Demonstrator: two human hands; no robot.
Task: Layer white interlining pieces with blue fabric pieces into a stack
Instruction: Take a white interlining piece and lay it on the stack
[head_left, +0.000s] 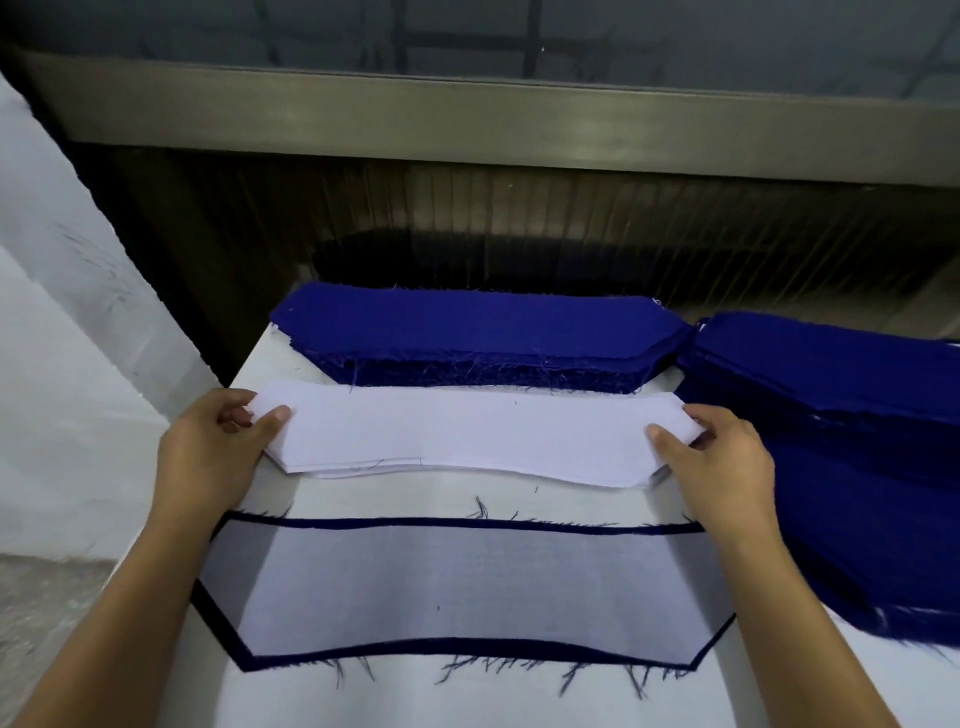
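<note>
A pile of white interlining pieces (467, 436) lies across the middle of the table. My left hand (218, 441) pinches the left end of the top piece, and my right hand (711, 457) pinches its right end. The front edge of that piece is lifted slightly off the pile. Nearer to me lies a layered stack (457, 587): a thin white interlining on top of a blue fabric piece whose dark edge shows all round. Behind the white pile sits a thick stack of blue fabric pieces (467, 338).
A second, wider pile of blue fabric (841, 467) covers the right side of the white table (395, 696). Behind the table runs a metal rail (467, 119) with a dark slatted panel under it. A white cloth (62, 364) hangs at the left.
</note>
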